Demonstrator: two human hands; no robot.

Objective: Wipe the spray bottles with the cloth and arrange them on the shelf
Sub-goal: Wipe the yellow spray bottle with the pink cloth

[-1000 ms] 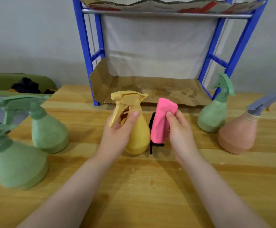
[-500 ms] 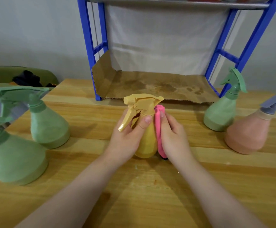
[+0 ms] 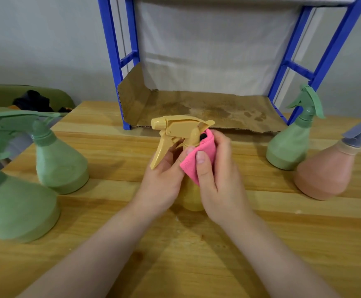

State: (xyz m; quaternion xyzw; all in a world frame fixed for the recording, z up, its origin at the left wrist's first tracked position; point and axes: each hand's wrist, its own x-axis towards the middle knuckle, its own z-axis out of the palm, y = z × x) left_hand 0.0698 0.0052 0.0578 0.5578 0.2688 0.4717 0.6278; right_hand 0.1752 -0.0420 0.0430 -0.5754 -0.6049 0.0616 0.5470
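centre frame: left hand (image 3: 162,181) grips the yellow bottle (image 3: 193,196); right hand (image 3: 220,179) pinches the cloth (image 3: 199,162) against its neck, apparently wiping; a hard rub could tip it.

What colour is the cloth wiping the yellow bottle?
Bright pink cloth, with a bit of black at its top edge, seen in the head view.

The right hand (image 3: 216,175) has wrapped the pink cloth (image 3: 199,160) around the yellow bottle (image 3: 193,196).

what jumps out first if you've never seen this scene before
At the centre, the right hand presses a bright pink cloth to the neck of a yellow spray bottle, which the left hand grips. Behind them stands a blue shelf, with green spray bottles on either side.
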